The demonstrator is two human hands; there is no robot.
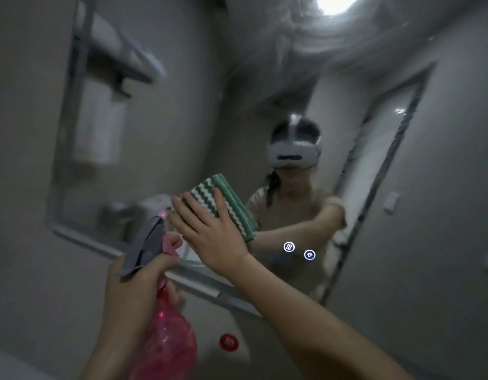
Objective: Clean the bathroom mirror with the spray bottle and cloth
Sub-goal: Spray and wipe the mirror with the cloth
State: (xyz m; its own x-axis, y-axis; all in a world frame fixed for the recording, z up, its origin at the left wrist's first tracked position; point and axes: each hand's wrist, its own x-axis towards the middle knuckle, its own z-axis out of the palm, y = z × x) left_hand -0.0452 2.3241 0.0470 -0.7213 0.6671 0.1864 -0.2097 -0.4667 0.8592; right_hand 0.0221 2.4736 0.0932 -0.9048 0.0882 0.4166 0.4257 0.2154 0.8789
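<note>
Head view, catalogued from left to right as I read it. Item: towel rack (114, 58) with a pale towel hanging below, seen as a reflection at upper left, blurred. Item: mirror (182, 119), its lower frame edge running diagonally across the middle; smeary swirls show near the top by the ceiling light, so I judge that area not yet wiped. Item: left hand (133, 283), its grip curled round the neck of the pink spray bottle (168, 335), one finger at the trigger, grey nozzle head aimed toward the glass; whether spray is coming out I cannot tell. Item: red round cap or button (228, 342) low on the wall beneath the mirror. Item: right hand (210, 237), grip spread flat, fingers straight, pressing the green-and-white striped cloth (223, 204) against the lower middle of the glass. Item: two small lit icons (299, 250) in the glass, just right of the cloth. Item: door frame, reflected at right. Progress, as a judgement: wiping is underway at the lower centre; the upper and outer parts of the glass remain. Nothing blocks the cloth's path, though the icons sit close to it.
</note>
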